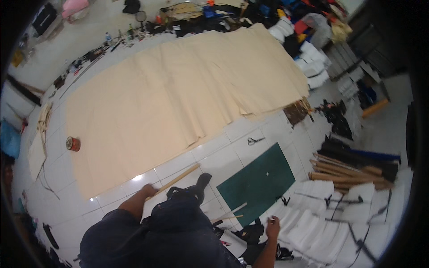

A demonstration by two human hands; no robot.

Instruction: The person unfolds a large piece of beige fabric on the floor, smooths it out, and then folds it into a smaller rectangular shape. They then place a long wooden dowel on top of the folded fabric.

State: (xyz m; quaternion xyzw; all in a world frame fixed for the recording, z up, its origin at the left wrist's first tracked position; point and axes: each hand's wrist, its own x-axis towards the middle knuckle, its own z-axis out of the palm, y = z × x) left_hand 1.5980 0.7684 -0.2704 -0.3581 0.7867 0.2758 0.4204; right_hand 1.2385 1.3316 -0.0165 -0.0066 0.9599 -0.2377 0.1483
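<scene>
My left hand (149, 191) is closed around the near end of a long, thin wooden stick (178, 176), which points away to the right over the white tiles. Beyond it a large sheet of cream cloth (178, 89) lies spread on the floor, creased and with an uneven near edge. My right hand (272, 226) hangs low on the right with loosely bent fingers and nothing visible in it. It is nearest to some white folded bundles (308, 223) and a green cutting mat (259, 183). Black-handled scissors (255, 141) lie between mat and cloth.
A round reddish tin (73, 144) stands at the cloth's left edge. Brown cardboard-like rolls (348, 174) are stacked at right. Piled bags and fabrics (308, 22) fill the far right. Small tools and bottles (129, 32) line the far wall. A pale strip (230, 212) crosses the mat's near corner.
</scene>
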